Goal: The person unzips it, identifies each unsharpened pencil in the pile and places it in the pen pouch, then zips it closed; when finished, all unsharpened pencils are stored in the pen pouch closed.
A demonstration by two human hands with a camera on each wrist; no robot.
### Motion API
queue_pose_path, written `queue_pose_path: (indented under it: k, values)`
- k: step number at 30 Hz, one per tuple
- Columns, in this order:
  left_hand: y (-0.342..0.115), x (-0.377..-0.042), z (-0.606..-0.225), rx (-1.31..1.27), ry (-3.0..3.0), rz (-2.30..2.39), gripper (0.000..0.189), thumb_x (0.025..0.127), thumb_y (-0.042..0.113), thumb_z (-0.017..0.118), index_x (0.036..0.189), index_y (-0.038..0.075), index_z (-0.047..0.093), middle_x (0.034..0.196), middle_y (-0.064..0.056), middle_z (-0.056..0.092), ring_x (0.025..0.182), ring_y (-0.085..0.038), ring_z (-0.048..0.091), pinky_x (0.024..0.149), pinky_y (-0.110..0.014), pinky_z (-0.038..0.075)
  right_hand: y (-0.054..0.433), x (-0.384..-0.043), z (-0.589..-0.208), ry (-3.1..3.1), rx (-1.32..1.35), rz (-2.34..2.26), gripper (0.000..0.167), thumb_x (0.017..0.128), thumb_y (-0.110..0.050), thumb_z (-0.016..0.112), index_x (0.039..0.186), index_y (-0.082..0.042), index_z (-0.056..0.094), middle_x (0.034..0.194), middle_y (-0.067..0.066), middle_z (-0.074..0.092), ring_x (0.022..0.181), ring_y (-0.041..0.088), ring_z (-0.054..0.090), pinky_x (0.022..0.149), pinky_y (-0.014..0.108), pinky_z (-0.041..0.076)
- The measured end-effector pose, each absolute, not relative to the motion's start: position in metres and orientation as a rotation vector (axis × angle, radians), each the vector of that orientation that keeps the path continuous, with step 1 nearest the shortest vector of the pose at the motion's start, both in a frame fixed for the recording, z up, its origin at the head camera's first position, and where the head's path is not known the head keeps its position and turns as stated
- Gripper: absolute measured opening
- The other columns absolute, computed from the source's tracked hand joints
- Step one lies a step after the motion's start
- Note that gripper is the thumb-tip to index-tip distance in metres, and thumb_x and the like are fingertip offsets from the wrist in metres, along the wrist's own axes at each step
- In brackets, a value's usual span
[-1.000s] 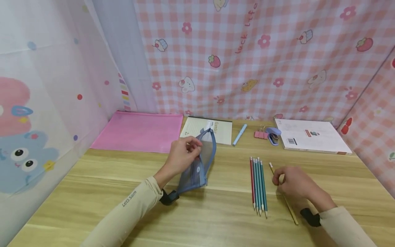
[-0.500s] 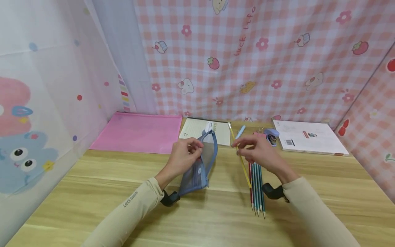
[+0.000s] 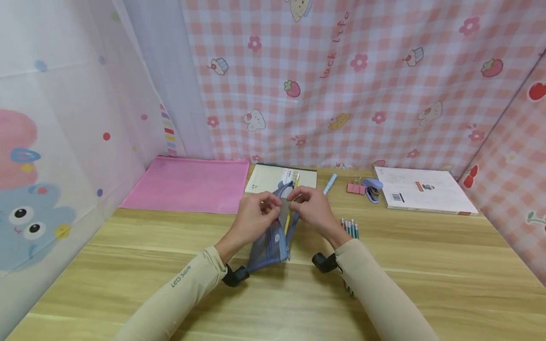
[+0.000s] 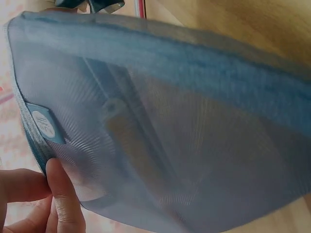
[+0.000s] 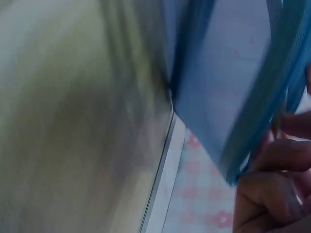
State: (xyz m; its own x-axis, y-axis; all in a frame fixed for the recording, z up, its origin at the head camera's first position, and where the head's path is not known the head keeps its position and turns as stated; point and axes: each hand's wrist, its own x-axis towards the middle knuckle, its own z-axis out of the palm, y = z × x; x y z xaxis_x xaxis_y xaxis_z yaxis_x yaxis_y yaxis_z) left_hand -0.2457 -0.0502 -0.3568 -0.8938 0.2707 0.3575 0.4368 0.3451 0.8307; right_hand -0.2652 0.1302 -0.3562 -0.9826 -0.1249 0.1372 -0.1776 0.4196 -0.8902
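A blue mesh zip pouch [image 3: 268, 246] stands tilted on the table, its zipped mouth spread apart. My left hand [image 3: 255, 213] pinches one edge of that mouth; in the left wrist view, thumb and finger grip the zip edge beside a small round label [image 4: 44, 123]. Long shapes show dimly through the mesh. With its fingertips my right hand [image 3: 313, 210] pinches a yellow pencil [image 3: 288, 220], whose lower part is inside the pouch opening. Partly hidden under the right forearm, several teal pencils and a red one [image 3: 350, 228] lie side by side.
Along the back lie a pink folder [image 3: 187, 184], a lined notebook [image 3: 264, 179], a light blue pen [image 3: 330, 183], a pink binder clip [image 3: 356, 188], a purple stapler [image 3: 372, 189] and a white book [image 3: 426, 189]. A checked curtain [image 3: 332, 85] hangs behind the wooden table [image 3: 128, 265].
My right hand has picked the yellow pencil up from the table at the right and carried it left into the pouch mouth. The left hand has kept its grip on the pouch.
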Motion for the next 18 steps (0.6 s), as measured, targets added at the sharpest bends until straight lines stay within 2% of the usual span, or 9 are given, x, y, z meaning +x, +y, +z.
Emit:
queue_pose_path:
  k: [5, 9, 12, 14, 18]
  values:
    - [-0.053, -0.246, -0.355, -0.653, -2.459, -1.529, 0.01, 0.092, -0.001, 0.062, 0.096, 0.0, 0.071, 0.081, -0.015, 0.071, 0.06, -0.015, 0.067, 0.052, -0.021, 0.057, 0.118, -0.257, -0.353, -2.824, 0.433, 1.43, 0.013, 0.083, -0.006, 0.068, 0.094, -0.008, 0.075, 0.08, 0.007, 0.073, 0.07, 0.014, 0.061, 0.057, 0.024, 0.047]
    - [-0.054, -0.245, -0.354, -0.631, -2.451, -1.554, 0.01, 0.091, -0.002, 0.061, 0.096, 0.0, 0.07, 0.079, -0.015, 0.07, 0.059, -0.015, 0.066, 0.052, -0.023, 0.058, 0.115, -0.254, -0.349, -2.896, 0.536, 1.342, 0.026, 0.086, -0.009, 0.066, 0.11, -0.011, 0.075, 0.094, 0.01, 0.078, 0.083, 0.019, 0.07, 0.065, 0.026, 0.053]
    - [-0.056, -0.244, -0.355, -0.605, -2.453, -1.579, 0.01, 0.091, -0.003, 0.061, 0.095, 0.0, 0.07, 0.079, -0.015, 0.069, 0.058, -0.014, 0.065, 0.052, -0.024, 0.059, 0.12, -0.25, -0.348, -2.885, 0.581, 1.273, 0.026, 0.091, -0.011, 0.065, 0.116, -0.013, 0.074, 0.102, 0.01, 0.077, 0.092, 0.022, 0.072, 0.07, 0.028, 0.055]
    - [-0.057, -0.244, -0.355, -0.589, -2.454, -1.585, 0.009, 0.091, -0.002, 0.061, 0.094, 0.001, 0.069, 0.079, -0.014, 0.069, 0.058, -0.013, 0.064, 0.053, -0.024, 0.059, 0.127, -0.244, -0.347, -2.856, 0.599, 1.236, 0.02, 0.092, -0.013, 0.066, 0.111, -0.012, 0.075, 0.1, 0.008, 0.076, 0.091, 0.021, 0.07, 0.072, 0.028, 0.055]
    - [-0.057, -0.245, -0.355, -0.576, -2.444, -1.596, 0.007, 0.09, -0.002, 0.063, 0.093, 0.001, 0.069, 0.08, -0.014, 0.068, 0.06, -0.01, 0.063, 0.055, -0.024, 0.06, 0.141, -0.228, -0.348, -2.814, 0.709, 1.244, 0.005, 0.092, -0.012, 0.068, 0.093, -0.01, 0.072, 0.085, 0.004, 0.072, 0.079, 0.014, 0.064, 0.07, 0.026, 0.054]
